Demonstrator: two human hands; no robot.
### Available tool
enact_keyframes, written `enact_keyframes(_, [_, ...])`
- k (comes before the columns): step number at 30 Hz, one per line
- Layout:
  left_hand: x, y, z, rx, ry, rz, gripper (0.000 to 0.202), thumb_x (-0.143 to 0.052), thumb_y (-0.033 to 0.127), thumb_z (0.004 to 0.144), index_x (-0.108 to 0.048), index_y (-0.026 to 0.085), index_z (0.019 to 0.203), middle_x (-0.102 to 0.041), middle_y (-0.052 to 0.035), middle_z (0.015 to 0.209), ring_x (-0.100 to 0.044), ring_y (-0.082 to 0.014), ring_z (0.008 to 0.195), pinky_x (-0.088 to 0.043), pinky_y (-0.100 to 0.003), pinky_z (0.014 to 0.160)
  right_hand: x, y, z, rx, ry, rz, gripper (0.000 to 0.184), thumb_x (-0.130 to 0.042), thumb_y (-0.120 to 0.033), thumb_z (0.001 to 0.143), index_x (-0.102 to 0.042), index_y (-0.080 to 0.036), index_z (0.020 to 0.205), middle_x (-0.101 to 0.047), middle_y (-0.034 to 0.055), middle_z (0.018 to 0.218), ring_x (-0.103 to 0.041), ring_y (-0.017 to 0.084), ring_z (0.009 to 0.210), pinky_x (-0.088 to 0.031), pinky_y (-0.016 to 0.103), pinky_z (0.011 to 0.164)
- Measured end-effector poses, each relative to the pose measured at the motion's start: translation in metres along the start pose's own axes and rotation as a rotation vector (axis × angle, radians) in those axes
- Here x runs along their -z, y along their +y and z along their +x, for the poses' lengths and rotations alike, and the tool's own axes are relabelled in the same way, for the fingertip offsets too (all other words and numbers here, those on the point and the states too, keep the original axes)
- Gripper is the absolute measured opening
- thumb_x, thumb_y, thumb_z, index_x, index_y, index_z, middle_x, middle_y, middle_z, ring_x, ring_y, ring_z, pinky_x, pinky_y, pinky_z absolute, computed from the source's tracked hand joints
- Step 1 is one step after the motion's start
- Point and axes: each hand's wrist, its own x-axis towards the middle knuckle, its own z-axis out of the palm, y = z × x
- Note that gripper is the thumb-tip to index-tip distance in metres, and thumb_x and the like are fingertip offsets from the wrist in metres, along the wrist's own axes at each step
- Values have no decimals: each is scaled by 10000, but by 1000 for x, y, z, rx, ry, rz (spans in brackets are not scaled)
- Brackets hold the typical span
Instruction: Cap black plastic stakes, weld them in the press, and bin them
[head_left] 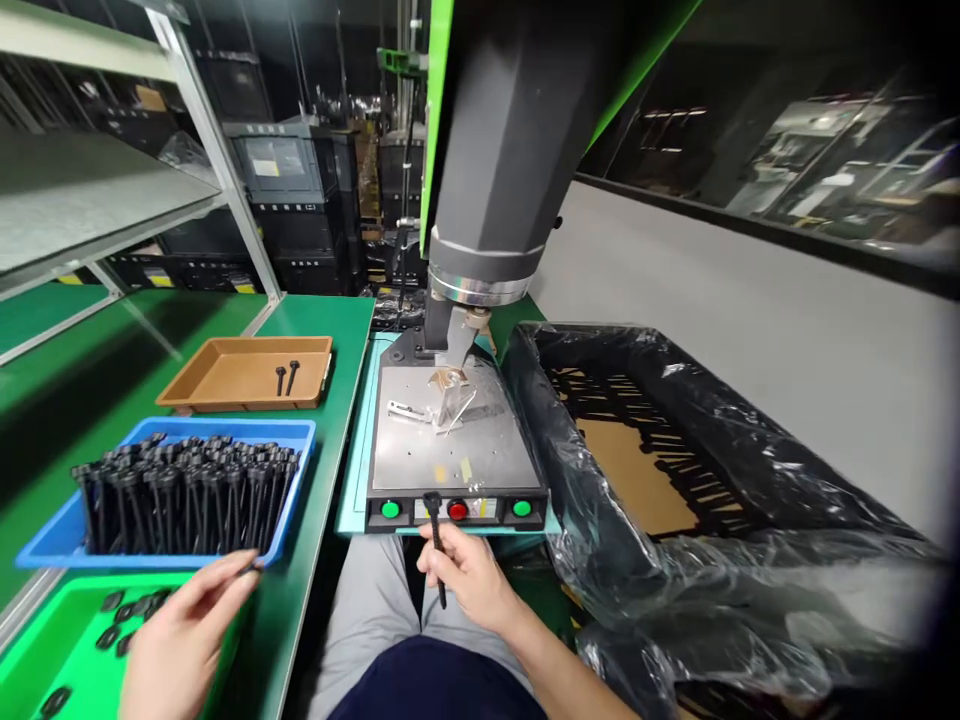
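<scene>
- The right hand (471, 582), low in the middle of the frame, is closed around the lower shaft of a black pin (435, 520), with thumb and fingers wrapped on it.
- The pin stands nearly upright. Its wider head is at the top, just in front of the control strip of the press machine (495, 150), between a green button (390, 510) and the red button (457, 510).
- The left hand (184, 635), at the lower left, has its fingers stretched out and close together, with the tips at the near right corner of the blue tray (52, 538). A small dark piece shows at the fingertips, but whether the hand grips it cannot be told.
- The blue tray is packed with rows of black pins (187, 490) of the same kind, standing side by side.
- Under the left hand lies a green tray (45, 620) holding scattered small black caps (120, 610).
- Further up the frame, beyond the blue tray, a brown tray (225, 375) holds two pins (286, 377) lying close together.
- The machine's dark head hangs over a grey metal plate (450, 450) at the centre, with a small fixture below its tip.
- On the right a crate lined with black plastic sheet (750, 470) sits just beside the machine.
- All the trays rest on the green table (315, 330), and a grey shelf (90, 190) fills the upper left.
</scene>
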Motion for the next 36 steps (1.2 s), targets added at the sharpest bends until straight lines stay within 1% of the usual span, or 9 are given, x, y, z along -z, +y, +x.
enact_keyframes(3, [-43, 50, -3, 30, -77, -293, 354, -708, 506, 654, -732, 230, 875, -729, -24, 801, -668, -214, 685, -559, -321, 664, -12, -1, 1, 13, -77, -48, 327, -471, -402, 917, -582, -171, 1120, -605, -2, 703, -511, 101, 520, -418, 228, 521])
enact_keyframes(5, [-69, 70, -4, 6, -125, -469, 349, -732, 467, 658, -728, 192, 874, -708, -34, 753, -626, -173, 603, -543, -297, 611, -18, -2, -1, 27, -123, -69, 313, -454, -383, 924, -603, -182, 1112, -577, -18, 681, -458, 88, 499, -374, 215, 492])
enact_keyframes(7, [-90, 82, -4, -39, -156, -583, 308, -747, 417, 668, -733, 186, 871, -715, -51, 837, -631, -168, 657, -539, -293, 639, -20, -5, -4, 38, -140, -82, 313, -447, -366, 931, -606, -195, 1139, -572, -21, 682, -447, 90, 513, -360, 213, 495])
enact_keyframes(10, [-108, 94, -8, -126, -231, -650, 227, -751, 360, 686, -753, 199, 846, -716, -72, 939, -651, -213, 860, -537, -327, 787, -19, -7, -6, 48, -109, -77, 328, -448, -365, 935, -600, -192, 1169, -576, -15, 680, -465, 100, 546, -363, 213, 507])
enact_keyframes(17, [-117, 106, -14, -227, -367, -625, 163, -705, 324, 752, -767, 230, 869, -715, -82, 1010, -641, -239, 982, -513, -378, 901, -8, -7, -7, 43, -23, -73, 267, -452, -348, 929, -652, -179, 980, -574, -12, 649, -460, 102, 544, -365, 213, 508])
enact_keyframes(21, [-119, 107, -11, -257, -404, -618, 152, -697, 309, 764, -761, 227, 874, -718, -82, 1022, -643, -237, 1000, -506, -381, 916, -4, -12, -8, 86, 12, -166, 277, -427, -311, 936, -651, -188, 1045, -604, -3, 683, -524, 123, 609, -415, 223, 581])
enact_keyframes(24, [-119, 108, -8, -209, -457, -629, 145, -699, 316, 761, -750, 210, 846, -720, -90, 1020, -647, -241, 996, -504, -381, 914, -1, -16, -8, 127, 17, -230, 300, -425, -302, 940, -627, -185, 1128, -622, 10, 719, -558, 143, 672, -437, 240, 648])
enact_keyframes(31, [-119, 109, -4, -104, -495, -707, 152, -744, 322, 711, -720, 176, 748, -710, -87, 930, -639, -219, 909, -502, -335, 828, 2, -12, -8, 70, -73, -149, 278, -445, -350, 938, -667, -183, 920, -586, -17, 631, -468, 105, 526, -387, 218, 528])
enact_keyframes(36, [-120, 105, 0, -86, -519, -724, 246, -788, 312, 658, -741, 185, 863, -675, -60, 919, -606, -174, 813, -493, -302, 757, 1, -17, -7, 115, -60, -172, 263, -437, -329, 938, -653, -186, 888, -582, -12, 650, -501, 118, 589, -406, 225, 588])
